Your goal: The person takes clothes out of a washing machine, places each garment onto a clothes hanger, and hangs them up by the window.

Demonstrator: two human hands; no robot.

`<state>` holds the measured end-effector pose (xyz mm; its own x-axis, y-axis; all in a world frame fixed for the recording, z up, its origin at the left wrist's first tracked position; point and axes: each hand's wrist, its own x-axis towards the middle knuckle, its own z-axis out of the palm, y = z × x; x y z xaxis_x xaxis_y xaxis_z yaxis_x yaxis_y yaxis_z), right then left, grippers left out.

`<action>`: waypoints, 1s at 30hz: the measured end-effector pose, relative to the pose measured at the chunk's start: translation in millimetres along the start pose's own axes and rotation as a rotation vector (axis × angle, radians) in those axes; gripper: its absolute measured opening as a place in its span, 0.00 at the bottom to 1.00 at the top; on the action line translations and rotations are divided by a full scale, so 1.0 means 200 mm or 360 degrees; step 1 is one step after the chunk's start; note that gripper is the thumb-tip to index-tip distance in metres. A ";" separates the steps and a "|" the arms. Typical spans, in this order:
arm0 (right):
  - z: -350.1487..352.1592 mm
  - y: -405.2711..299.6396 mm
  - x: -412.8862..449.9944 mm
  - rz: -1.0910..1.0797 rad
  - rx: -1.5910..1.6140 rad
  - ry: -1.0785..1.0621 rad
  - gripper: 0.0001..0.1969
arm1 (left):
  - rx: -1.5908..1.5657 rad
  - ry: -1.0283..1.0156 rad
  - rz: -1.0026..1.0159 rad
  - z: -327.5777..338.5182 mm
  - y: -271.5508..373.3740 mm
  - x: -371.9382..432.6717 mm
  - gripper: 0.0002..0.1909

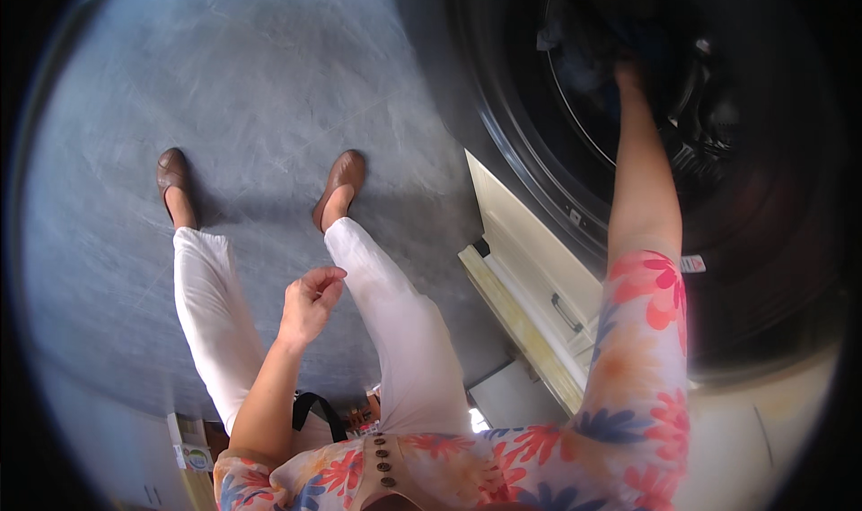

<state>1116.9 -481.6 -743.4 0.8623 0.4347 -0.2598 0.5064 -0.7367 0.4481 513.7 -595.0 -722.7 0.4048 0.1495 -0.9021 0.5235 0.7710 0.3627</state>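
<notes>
My right arm reaches deep into the dark drum (700, 107) of a front-loading washing machine. At its end my right hand (629, 73) is blurred and in shadow, close to dark blue cloth (646, 39). Whether the fingers grip that cloth cannot be made out. A greyish, bluish piece of fabric (579, 66) lies to the left of the hand inside the drum. My left hand (313, 302) hangs in front of my white trousers, fingers curled in, with nothing visible in it.
The machine's round door opening (532, 167) has a dark rim. Beside it is a cream cabinet front (539, 255) with a dark handle (567, 312). My brown shoes (341, 174) stand apart on the grey floor (269, 93). A black strap (320, 410) shows near my waist.
</notes>
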 end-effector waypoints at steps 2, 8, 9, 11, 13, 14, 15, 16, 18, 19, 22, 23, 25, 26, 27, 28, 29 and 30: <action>0.02 0.02 0.11 -0.0149 -0.0243 0.0198 0.20 | -0.0246 -0.0016 0.0005 0.00 0.06 0.01 0.09; 0.00 -0.29 0.04 -0.0390 -0.0157 0.0474 0.21 | -0.0626 -0.0021 -0.0028 -0.10 0.17 -0.02 0.08; 0.01 -0.30 0.09 -0.0387 -0.0153 0.0488 0.21 | -0.0660 -0.0031 -0.0031 -0.10 0.18 -0.01 0.08; 0.05 -0.28 0.26 -0.0810 -0.0173 0.0660 0.22 | -0.0689 -0.0059 0.0002 -0.10 0.20 0.01 0.08; 0.11 -0.28 0.38 -0.1020 -0.0152 0.0690 0.21 | -0.0808 -0.0071 -0.0019 -0.11 0.21 0.02 0.08; 0.13 -0.29 0.43 -0.1066 -0.0125 0.0668 0.21 | -0.0807 -0.0059 -0.0018 -0.12 0.22 0.01 0.08; 0.16 -0.30 0.46 -0.1088 -0.0097 0.0652 0.21 | -0.0837 -0.0033 -0.0007 -0.12 0.23 0.01 0.08; 0.17 -0.31 0.50 -0.1096 -0.0075 0.0633 0.21 | -0.0865 -0.0009 0.0005 -0.12 0.23 0.01 0.08; 0.20 -0.34 0.56 -0.1112 -0.0029 0.0605 0.21 | -0.0866 0.0003 0.0010 -0.13 0.25 0.00 0.08; 0.22 -0.35 0.59 -0.1122 -0.0005 0.0603 0.20 | -0.0871 0.0004 0.0017 -0.14 0.26 0.00 0.08; 0.24 -0.36 0.67 -0.1147 0.0063 0.0613 0.20 | -0.0872 0.0015 0.0017 -0.15 0.27 0.01 0.08; 0.25 -0.36 0.69 -0.1159 0.0093 0.0623 0.20 | -0.0870 0.0012 0.0016 -0.15 0.27 0.01 0.08; 0.25 -0.35 0.75 -0.1194 0.0174 0.0677 0.20 | -0.0865 0.0002 0.0011 -0.15 0.28 0.01 0.08; 0.23 -0.34 0.78 -0.1231 0.0233 0.0721 0.20 | -0.0869 -0.0009 0.0020 -0.15 0.27 0.02 0.08; 0.24 -0.34 0.77 -0.1269 0.0280 0.0747 0.19 | -0.0870 -0.0038 0.0008 -0.15 0.26 0.02 0.08; 0.25 -0.35 0.76 -0.1355 0.0388 0.0812 0.19 | -0.0875 -0.0072 -0.0003 -0.16 0.26 0.03 0.08; 0.21 -0.32 0.75 -0.1207 -0.0441 0.0860 0.19 | -0.0875 -0.0079 0.0000 -0.16 0.26 0.03 0.08; 0.23 -0.31 0.70 -0.1205 -0.0439 0.0851 0.19 | -0.0867 -0.0065 -0.0011 -0.17 0.26 0.04 0.08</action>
<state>1207.0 -399.3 -847.8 0.1581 0.9728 -0.1692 0.8500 -0.0468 0.5247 519.1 -533.0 -717.8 0.4373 0.1271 -0.8903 0.0665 0.9827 0.1730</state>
